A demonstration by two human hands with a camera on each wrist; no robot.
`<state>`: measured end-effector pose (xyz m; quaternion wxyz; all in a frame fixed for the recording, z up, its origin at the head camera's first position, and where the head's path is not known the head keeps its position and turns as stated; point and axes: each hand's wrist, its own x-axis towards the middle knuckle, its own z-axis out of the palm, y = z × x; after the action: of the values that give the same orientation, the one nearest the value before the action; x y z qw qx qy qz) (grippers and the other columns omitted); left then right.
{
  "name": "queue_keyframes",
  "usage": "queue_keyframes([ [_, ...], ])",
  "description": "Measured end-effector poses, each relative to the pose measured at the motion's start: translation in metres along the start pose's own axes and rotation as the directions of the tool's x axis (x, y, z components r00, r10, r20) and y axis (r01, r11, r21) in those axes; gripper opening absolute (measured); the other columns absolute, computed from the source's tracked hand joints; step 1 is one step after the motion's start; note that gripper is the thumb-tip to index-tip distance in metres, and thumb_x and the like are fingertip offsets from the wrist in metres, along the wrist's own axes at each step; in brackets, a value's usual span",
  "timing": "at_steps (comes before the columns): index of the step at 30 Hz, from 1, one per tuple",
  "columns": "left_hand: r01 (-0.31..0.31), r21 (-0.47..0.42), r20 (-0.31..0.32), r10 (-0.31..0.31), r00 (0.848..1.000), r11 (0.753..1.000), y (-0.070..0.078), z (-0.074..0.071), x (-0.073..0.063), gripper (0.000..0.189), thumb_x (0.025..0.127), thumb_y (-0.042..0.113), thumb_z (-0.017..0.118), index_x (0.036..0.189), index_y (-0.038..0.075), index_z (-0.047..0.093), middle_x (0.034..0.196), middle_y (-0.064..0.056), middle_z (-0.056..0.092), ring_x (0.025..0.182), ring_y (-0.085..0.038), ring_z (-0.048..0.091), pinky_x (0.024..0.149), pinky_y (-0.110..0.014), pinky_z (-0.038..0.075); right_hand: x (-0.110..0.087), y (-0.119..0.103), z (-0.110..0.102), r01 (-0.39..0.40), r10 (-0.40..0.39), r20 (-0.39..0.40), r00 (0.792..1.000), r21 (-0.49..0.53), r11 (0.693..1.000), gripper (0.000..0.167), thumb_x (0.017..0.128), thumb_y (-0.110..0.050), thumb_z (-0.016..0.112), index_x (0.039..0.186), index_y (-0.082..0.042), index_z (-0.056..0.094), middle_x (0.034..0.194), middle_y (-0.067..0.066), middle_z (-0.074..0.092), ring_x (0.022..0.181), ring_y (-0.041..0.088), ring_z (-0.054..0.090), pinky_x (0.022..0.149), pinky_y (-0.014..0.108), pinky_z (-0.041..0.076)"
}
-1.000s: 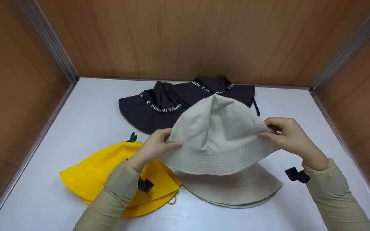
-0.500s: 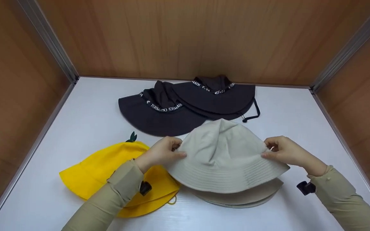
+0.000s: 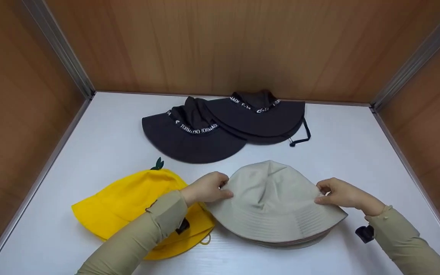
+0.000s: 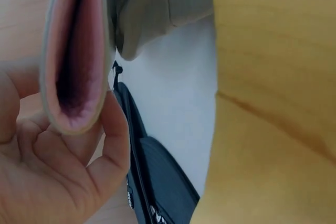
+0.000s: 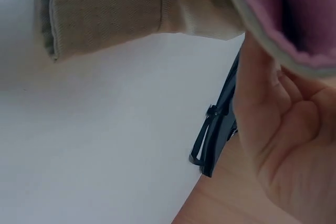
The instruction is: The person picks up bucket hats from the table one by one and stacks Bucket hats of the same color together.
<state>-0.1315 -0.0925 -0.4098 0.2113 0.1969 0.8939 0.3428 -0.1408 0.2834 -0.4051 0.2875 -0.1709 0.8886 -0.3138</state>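
Between my two hands is a pale grey-green bucket hat (image 3: 273,194) with a stitched brim and a pink inside that shows in both wrist views. My left hand (image 3: 209,187) pinches its left side, thumb in front and fingers behind. On the opposite side my right hand (image 3: 344,194) pinches it the same way. Beneath it lies a beige bucket hat (image 5: 110,9), mostly covered in the head view, with just the edge of its brim showing below. My left forearm passes over a yellow bucket hat (image 3: 124,198) with a green leaf on top.
Two dark hats with white-lettered bands, a left one (image 3: 197,147) and a right one (image 3: 258,118), overlap at the back of the white table (image 3: 109,141). A black cord (image 3: 304,133) trails from the right one. Wooden panels (image 3: 220,46) wall the table at the back and sides.
Both hands have lowered the pale bucket hat toward me and slightly right, onto the beige one, now almost hidden. The dark hats behind have come into fuller view.
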Motion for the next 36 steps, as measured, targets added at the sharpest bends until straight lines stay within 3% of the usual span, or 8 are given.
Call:
queue_keyframes([
  [8, 0.009, 0.007, 0.040, -0.010, 0.999, 1.000, 0.000, 0.013, 0.005, 0.018, 0.087, 0.019, 0.067, 0.086, 0.002, 0.061, 0.070, 0.001, 0.049, 0.068, -0.015, 0.044, 0.065, -0.029, 0.040, -0.002, 0.015, 0.004, -0.035, 0.035, 0.022, 0.999, 0.023, 0.999, 0.018, 0.086, -0.015, 0.068, 0.085, -0.001, 0.057, 0.083, 0.004, 0.063, 0.074, 0.015, 0.051, 0.062, 0.026, 0.043],
  [15, 0.077, -0.001, 0.059, -0.077, 0.995, 0.997, -0.006, 0.022, 0.009, 0.023, 0.088, 0.019, 0.067, 0.099, -0.001, 0.064, 0.085, -0.006, 0.061, 0.076, -0.017, 0.049, 0.077, -0.035, 0.047, 0.001, 0.022, 0.013, -0.031, 0.030, 0.027, 0.999, 0.019, 0.999, 0.020, 0.086, -0.018, 0.068, 0.087, -0.001, 0.058, 0.082, 0.003, 0.061, 0.074, 0.015, 0.049, 0.062, 0.025, 0.041],
  [22, 0.162, 0.024, 0.088, -0.163, 0.983, 0.987, -0.015, 0.034, 0.012, 0.035, 0.089, 0.021, 0.065, 0.115, -0.003, 0.061, 0.108, -0.014, 0.064, 0.096, -0.024, 0.058, 0.092, -0.040, 0.048, 0.007, 0.031, 0.023, -0.017, 0.016, 0.023, 1.000, 0.021, 1.000, 0.020, 0.087, -0.019, 0.067, 0.092, -0.001, 0.059, 0.084, 0.002, 0.058, 0.076, 0.014, 0.048, 0.065, 0.025, 0.040],
  [27, 0.172, 0.037, 0.095, -0.175, 0.980, 0.984, -0.020, 0.039, 0.015, 0.041, 0.090, 0.021, 0.064, 0.122, -0.005, 0.057, 0.117, -0.017, 0.062, 0.110, -0.029, 0.057, 0.099, -0.042, 0.043, 0.010, 0.036, 0.026, -0.005, 0.004, 0.024, 1.000, 0.027, 1.000, 0.019, 0.088, -0.017, 0.065, 0.092, 0.000, 0.058, 0.086, 0.003, 0.055, 0.079, 0.015, 0.047, 0.070, 0.028, 0.038],
  [32, 0.142, 0.037, 0.094, -0.145, 0.985, 0.989, -0.018, 0.035, 0.014, 0.036, 0.091, 0.021, 0.063, 0.117, -0.003, 0.059, 0.111, -0.015, 0.064, 0.100, -0.025, 0.058, 0.094, -0.041, 0.046, 0.006, 0.036, 0.024, -0.020, 0.017, 0.049, 0.999, 0.066, 0.998, 0.028, 0.090, -0.020, 0.063, 0.107, 0.002, 0.058, 0.094, 0.006, 0.059, 0.085, 0.017, 0.050, 0.076, 0.031, 0.041],
  [36, 0.091, 0.012, 0.091, -0.092, 0.992, 0.996, -0.012, 0.028, 0.011, 0.027, 0.091, 0.021, 0.062, 0.109, 0.001, 0.062, 0.100, -0.011, 0.065, 0.087, -0.019, 0.055, 0.084, -0.037, 0.048, -0.005, 0.034, 0.014, 0.027, -0.038, 0.076, 0.996, 0.147, 0.989, 0.031, 0.093, -0.018, 0.059, 0.113, 0.005, 0.055, 0.099, 0.011, 0.062, 0.086, 0.015, 0.055, 0.076, 0.027, 0.043],
])
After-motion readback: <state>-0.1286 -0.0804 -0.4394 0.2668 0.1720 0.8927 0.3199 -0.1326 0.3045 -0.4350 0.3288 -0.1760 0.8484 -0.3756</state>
